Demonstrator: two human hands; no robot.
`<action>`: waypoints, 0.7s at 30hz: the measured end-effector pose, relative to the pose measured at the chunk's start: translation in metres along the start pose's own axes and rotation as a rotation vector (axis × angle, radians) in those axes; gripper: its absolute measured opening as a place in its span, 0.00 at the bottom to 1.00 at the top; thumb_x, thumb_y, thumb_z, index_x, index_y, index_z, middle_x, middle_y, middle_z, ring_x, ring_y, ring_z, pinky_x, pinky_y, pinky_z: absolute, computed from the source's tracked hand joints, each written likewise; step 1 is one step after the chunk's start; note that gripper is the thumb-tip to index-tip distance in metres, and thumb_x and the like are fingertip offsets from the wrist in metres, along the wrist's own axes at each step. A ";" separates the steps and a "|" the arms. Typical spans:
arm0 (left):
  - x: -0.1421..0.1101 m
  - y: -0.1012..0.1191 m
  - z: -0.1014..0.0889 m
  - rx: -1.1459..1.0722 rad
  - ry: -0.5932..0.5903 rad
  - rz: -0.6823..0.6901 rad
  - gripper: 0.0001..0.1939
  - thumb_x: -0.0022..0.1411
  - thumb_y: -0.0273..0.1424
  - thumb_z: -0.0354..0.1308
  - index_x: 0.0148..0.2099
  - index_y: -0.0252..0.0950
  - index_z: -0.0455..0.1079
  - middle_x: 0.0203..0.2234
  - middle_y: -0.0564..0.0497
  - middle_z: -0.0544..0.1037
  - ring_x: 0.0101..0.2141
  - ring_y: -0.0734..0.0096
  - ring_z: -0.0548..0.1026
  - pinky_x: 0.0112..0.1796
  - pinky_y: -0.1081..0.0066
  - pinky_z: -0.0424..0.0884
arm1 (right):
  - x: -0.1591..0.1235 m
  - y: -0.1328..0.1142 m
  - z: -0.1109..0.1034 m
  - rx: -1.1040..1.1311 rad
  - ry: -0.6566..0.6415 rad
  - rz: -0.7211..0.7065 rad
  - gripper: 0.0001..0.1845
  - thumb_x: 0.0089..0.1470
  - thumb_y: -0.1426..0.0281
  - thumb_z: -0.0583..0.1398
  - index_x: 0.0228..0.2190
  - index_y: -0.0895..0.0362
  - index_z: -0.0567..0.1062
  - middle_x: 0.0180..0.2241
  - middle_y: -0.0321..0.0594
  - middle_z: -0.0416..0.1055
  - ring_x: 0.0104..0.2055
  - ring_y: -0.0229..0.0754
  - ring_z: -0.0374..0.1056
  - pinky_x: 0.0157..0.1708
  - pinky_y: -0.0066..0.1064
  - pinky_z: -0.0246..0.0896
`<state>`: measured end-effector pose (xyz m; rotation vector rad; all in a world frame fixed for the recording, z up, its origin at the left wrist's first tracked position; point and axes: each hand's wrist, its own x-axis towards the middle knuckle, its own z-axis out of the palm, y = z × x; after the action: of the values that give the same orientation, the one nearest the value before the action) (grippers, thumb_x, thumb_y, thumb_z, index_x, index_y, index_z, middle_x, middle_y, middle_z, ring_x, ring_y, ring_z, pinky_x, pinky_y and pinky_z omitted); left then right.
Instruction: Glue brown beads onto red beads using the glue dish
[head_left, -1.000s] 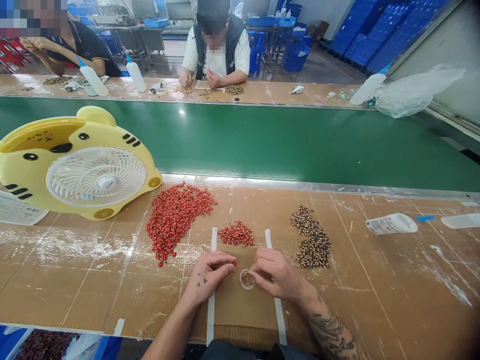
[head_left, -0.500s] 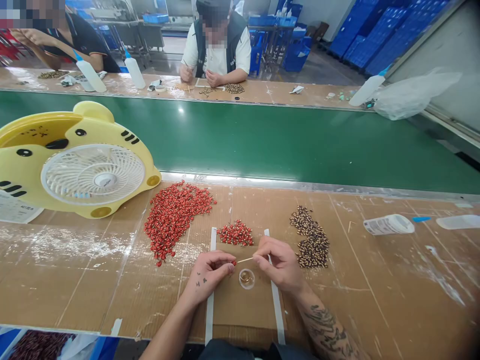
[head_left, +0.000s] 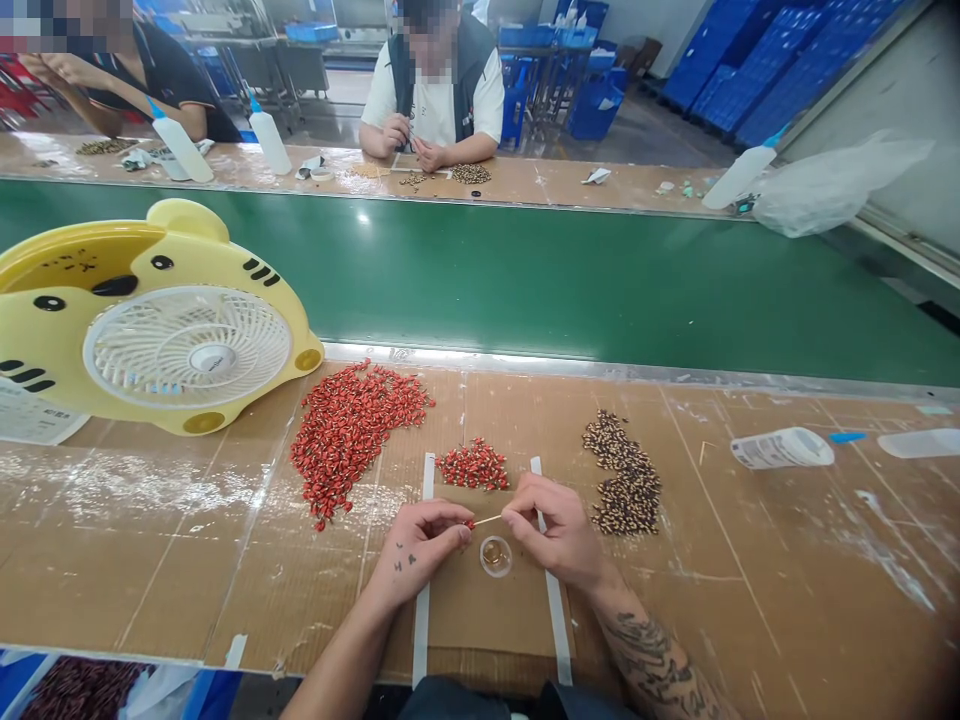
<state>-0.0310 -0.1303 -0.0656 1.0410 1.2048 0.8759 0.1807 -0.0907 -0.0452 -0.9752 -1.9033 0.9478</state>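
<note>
Between its thumb and fingers my left hand (head_left: 429, 548) pinches a small red piece (head_left: 470, 524), mostly hidden by the fingertips. My right hand (head_left: 553, 530) grips a thin wooden stick (head_left: 488, 519), whose left tip meets the red piece. Just below the stick stands a small clear round cup (head_left: 496, 557) with something amber-coloured in it. Beyond my hands lies a small heap of red pieces (head_left: 472, 465) between two white tape strips. A larger pile of red pieces (head_left: 352, 430) spreads to the left, and a pile of dark and gold pieces (head_left: 626, 475) lies to the right.
A yellow animal-faced fan (head_left: 187, 330) occupies the left of the cardboard-covered table (head_left: 187, 560). A white tub (head_left: 782, 448) lies on its side at right. Behind runs a green belt (head_left: 562, 285), and two people sit across it. A plastic bag (head_left: 832, 190) rests at far right.
The stick and my hands hold nearly the same pose; my right fingers sit slightly closer to the red piece. Across the belt, the middle person's hand has risen a little.
</note>
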 end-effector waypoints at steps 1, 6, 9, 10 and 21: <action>0.000 0.000 0.000 0.002 0.004 0.002 0.08 0.56 0.31 0.63 0.36 0.33 0.79 0.24 0.49 0.80 0.26 0.69 0.75 0.29 0.73 0.69 | 0.000 0.000 -0.001 0.008 0.000 -0.001 0.09 0.57 0.72 0.59 0.24 0.57 0.72 0.22 0.35 0.63 0.25 0.37 0.60 0.27 0.30 0.54; 0.000 0.001 0.000 -0.019 0.016 0.003 0.07 0.55 0.31 0.64 0.36 0.33 0.79 0.25 0.48 0.80 0.26 0.69 0.76 0.30 0.73 0.70 | -0.003 -0.005 -0.014 0.007 -0.035 -0.003 0.10 0.58 0.71 0.59 0.25 0.57 0.72 0.22 0.35 0.64 0.25 0.37 0.60 0.26 0.29 0.54; 0.000 0.002 0.000 -0.025 0.013 0.000 0.08 0.55 0.31 0.64 0.36 0.33 0.79 0.25 0.48 0.80 0.26 0.69 0.76 0.30 0.73 0.70 | -0.006 -0.011 -0.019 -0.119 -0.189 -0.023 0.12 0.59 0.69 0.59 0.24 0.57 0.73 0.22 0.35 0.65 0.25 0.37 0.60 0.25 0.28 0.54; 0.000 0.001 -0.001 -0.018 0.014 -0.002 0.08 0.55 0.31 0.64 0.36 0.33 0.79 0.25 0.48 0.80 0.26 0.69 0.75 0.30 0.73 0.70 | -0.007 -0.012 -0.020 -0.165 -0.253 -0.033 0.12 0.59 0.68 0.59 0.24 0.58 0.73 0.22 0.36 0.66 0.25 0.37 0.61 0.26 0.28 0.54; 0.001 -0.001 -0.004 0.094 0.014 0.016 0.11 0.55 0.36 0.64 0.37 0.34 0.80 0.27 0.48 0.80 0.27 0.67 0.75 0.30 0.73 0.70 | 0.015 0.042 -0.118 -0.760 -0.099 0.250 0.09 0.58 0.75 0.58 0.37 0.57 0.79 0.35 0.43 0.74 0.40 0.47 0.69 0.43 0.39 0.64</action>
<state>-0.0346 -0.1292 -0.0669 1.1230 1.2613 0.8466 0.2887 -0.0293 -0.0273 -1.6522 -2.3144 0.3828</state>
